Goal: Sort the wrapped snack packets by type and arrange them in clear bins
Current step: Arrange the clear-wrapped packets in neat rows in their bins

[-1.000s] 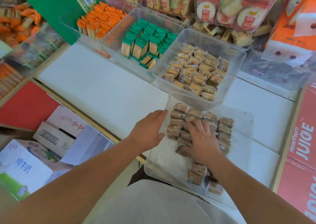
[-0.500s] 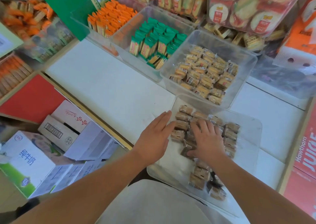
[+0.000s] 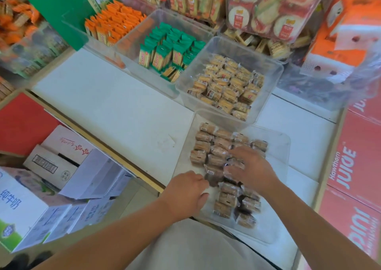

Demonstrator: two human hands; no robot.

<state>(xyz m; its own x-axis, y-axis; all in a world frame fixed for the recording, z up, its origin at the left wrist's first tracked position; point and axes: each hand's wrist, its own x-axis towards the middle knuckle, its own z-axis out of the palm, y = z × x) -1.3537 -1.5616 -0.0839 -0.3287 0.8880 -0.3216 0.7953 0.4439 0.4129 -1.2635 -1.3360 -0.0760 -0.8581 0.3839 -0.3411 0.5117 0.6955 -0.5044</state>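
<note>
At the far left a white and green milk carton (image 3: 12,207) carries blue Chinese characters, 纯牛奶. Beside it stands a cardboard box (image 3: 49,166) with a printed barcode, and a white box behind it shows red brush script too slanted to read. Farther back on the white table (image 3: 123,108), a bin holds orange packets (image 3: 115,22) and the next bin holds green packets (image 3: 171,49) with yellow fronts; their red lettering is too small to make out.

The left hand (image 3: 185,195) reaches in knuckles up at the left edge of the near clear bin (image 3: 274,224). Its fingers are curled under, next to a dark packet; whether they pinch it cannot be told.

The brown packets (image 3: 218,146) lie in rows inside this bin, some with small barcode stickers.

The right hand (image 3: 249,166) lies palm down over them, fingers spread and tips pressing on the wrappers.

Just beyond, touching this bin, a far clear bin (image 3: 274,69) holds pale packets (image 3: 228,84).

At the right edge, red cartons (image 3: 348,166) read "Hawthorn JUICE".
</note>
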